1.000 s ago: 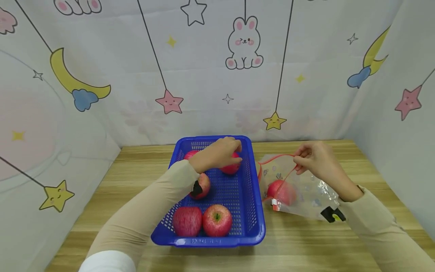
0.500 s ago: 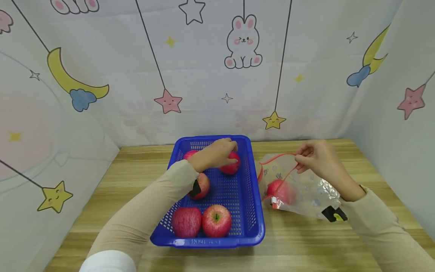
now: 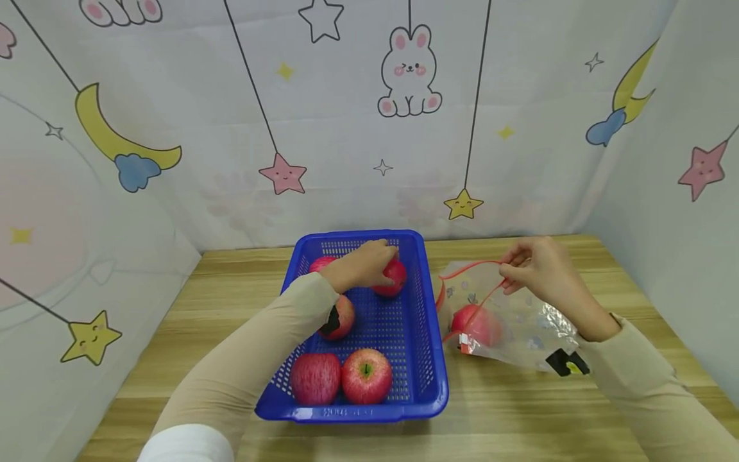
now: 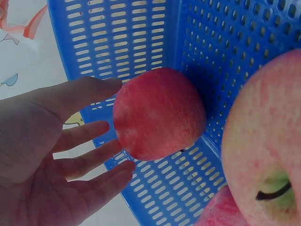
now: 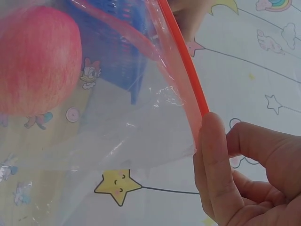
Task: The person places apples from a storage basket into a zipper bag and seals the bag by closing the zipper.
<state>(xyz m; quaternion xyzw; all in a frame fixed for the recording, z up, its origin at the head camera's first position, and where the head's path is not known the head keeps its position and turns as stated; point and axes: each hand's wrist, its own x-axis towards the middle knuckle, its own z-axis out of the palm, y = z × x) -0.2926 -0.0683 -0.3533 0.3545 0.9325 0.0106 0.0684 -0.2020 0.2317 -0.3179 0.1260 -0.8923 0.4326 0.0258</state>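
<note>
In the head view my left hand (image 3: 364, 264) is over the far right part of the blue basket (image 3: 435, 359), beside a red apple (image 3: 392, 280). The left wrist view has the thumb and spread fingers of this hand (image 4: 56, 150) at one side of that apple (image 4: 160, 113), not wrapped round it. With thumb and fingers my right hand (image 3: 537, 264) pinches the red-orange rim of a clear printed bag (image 3: 519, 327), holding its mouth apart. An apple (image 3: 476, 325) lies inside the bag. The right wrist view also has this hand (image 5: 240, 179) at the rim.
Two apples, one red (image 3: 315, 378) and one paler (image 3: 366, 376), sit at the basket's near end. Another apple (image 3: 340, 317), partly behind the left wrist, and one farther back (image 3: 321, 263) are also inside. A patterned cloth (image 3: 346, 128) stands behind the wooden table (image 3: 190, 308).
My left hand has lowered slightly and come closer to the far right apple. My right hand keeps its pinch on the bag rim, and the head view has shifted a little.
</note>
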